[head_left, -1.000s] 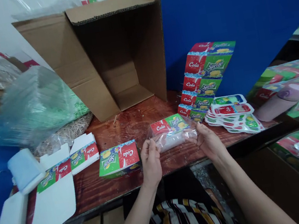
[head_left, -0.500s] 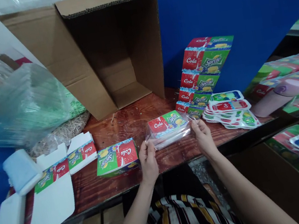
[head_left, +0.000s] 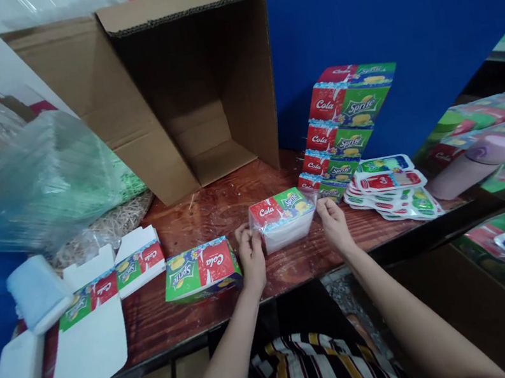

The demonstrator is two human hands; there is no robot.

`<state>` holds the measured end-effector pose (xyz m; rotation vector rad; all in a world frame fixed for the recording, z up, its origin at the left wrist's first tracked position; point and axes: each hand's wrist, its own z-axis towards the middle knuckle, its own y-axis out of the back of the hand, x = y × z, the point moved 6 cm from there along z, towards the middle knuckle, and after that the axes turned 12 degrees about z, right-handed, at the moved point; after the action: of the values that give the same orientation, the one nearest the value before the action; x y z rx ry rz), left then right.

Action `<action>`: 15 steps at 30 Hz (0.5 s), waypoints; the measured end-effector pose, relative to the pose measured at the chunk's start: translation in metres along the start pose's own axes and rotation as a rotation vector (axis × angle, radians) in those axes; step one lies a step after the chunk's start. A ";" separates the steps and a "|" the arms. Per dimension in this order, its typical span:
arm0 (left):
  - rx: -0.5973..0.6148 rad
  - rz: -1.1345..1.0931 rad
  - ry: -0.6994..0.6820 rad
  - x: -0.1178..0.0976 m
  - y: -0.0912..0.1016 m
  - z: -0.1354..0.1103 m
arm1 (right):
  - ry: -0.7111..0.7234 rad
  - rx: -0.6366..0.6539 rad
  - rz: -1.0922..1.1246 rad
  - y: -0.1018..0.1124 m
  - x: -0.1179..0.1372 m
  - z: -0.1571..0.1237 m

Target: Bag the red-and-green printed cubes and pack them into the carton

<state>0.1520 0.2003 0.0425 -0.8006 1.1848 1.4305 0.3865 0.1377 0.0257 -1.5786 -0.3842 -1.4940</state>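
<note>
In front of me on the wooden table stands a white box with a red and green Cola-Sprite top (head_left: 281, 216), covered by a clear plastic film (head_left: 260, 234). My left hand (head_left: 250, 254) pinches the film at the box's left end. At its right end the fingers of my right hand (head_left: 333, 222) are closed on the film's other edge. To the left of my left hand, close by, lies another printed Cola-Sprite box (head_left: 200, 268). Behind my right hand a stack of printed boxes (head_left: 339, 142) rises, with a pile of labelled blister packs (head_left: 390, 185) beside it.
A large open cardboard box (head_left: 149, 122) stands at the back. Flattened printed cartons (head_left: 92, 332), a blue-and-white pack (head_left: 40, 292) and a white device (head_left: 15, 377) lie left. A plastic bag of green filler (head_left: 57, 176) sits behind them. A pink bottle (head_left: 471, 165) is at right.
The film's loose front part has gone down over the box's front face. My hands have moved slightly closer together at the box's ends, still pinching the film.
</note>
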 end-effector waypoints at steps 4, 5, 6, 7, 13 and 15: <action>0.018 -0.025 0.032 0.004 -0.005 0.000 | 0.059 0.012 -0.007 -0.004 0.000 0.004; 0.022 -0.040 0.045 0.004 -0.006 -0.002 | 0.067 0.016 -0.008 -0.005 0.000 0.005; 0.027 -0.061 0.058 0.004 -0.007 -0.005 | 0.072 0.019 -0.007 -0.006 0.001 0.006; 0.033 -0.085 0.069 0.004 -0.008 -0.007 | 0.076 0.020 -0.003 -0.006 0.002 0.006; 0.141 -0.118 0.037 0.004 -0.011 -0.013 | 0.083 -0.014 0.035 -0.003 0.008 0.007; 0.149 -0.110 0.027 0.006 -0.011 -0.013 | 0.074 -0.046 0.036 -0.001 0.006 0.003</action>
<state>0.1597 0.1894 0.0309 -0.7719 1.2334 1.2299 0.3888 0.1380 0.0320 -1.5533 -0.2802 -1.5382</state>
